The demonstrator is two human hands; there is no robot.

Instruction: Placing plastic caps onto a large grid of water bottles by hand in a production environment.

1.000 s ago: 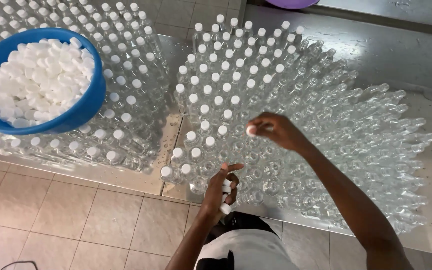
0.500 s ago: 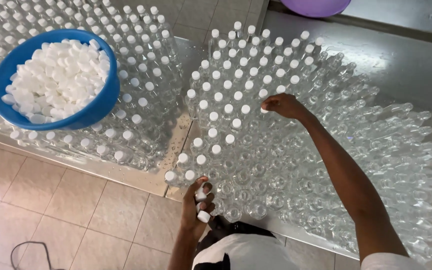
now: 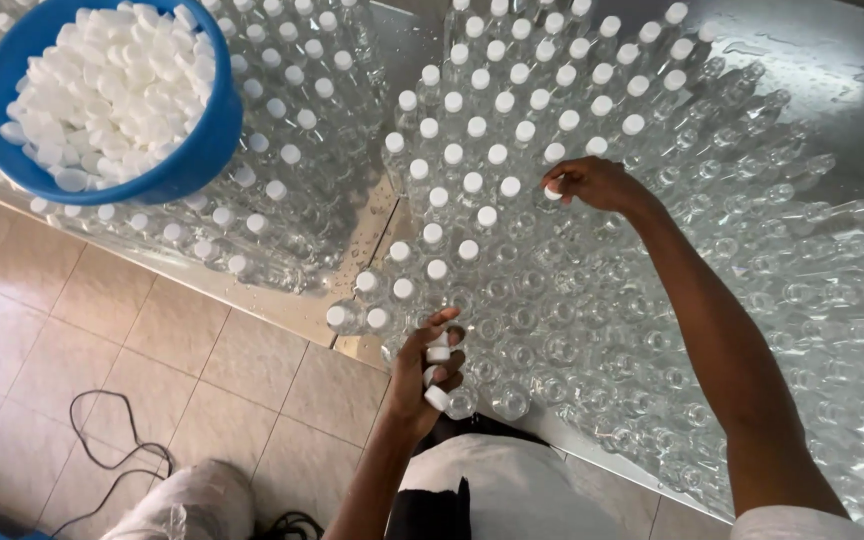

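Many clear plastic bottles (image 3: 572,300) stand packed on a wet metal table (image 3: 832,70). The far ones wear white caps; the near ones are uncapped. My right hand (image 3: 597,183) reaches over them and presses a white cap (image 3: 554,188) onto a bottle at the edge of the capped rows. My left hand (image 3: 427,370) is near the table's front edge, closed around several white caps (image 3: 437,375), just above the nearest uncapped bottles.
A blue bowl (image 3: 192,150) heaped with white caps rests on a second block of capped bottles (image 3: 282,180) at the left. Below is a tiled floor (image 3: 102,350) with a black cable (image 3: 117,450) and a clear plastic bag (image 3: 192,500).
My right hand has moved farther out to another bottle in the rows. My left hand dropped toward the table's front edge, still holding caps. The view shifted closer and leftward.
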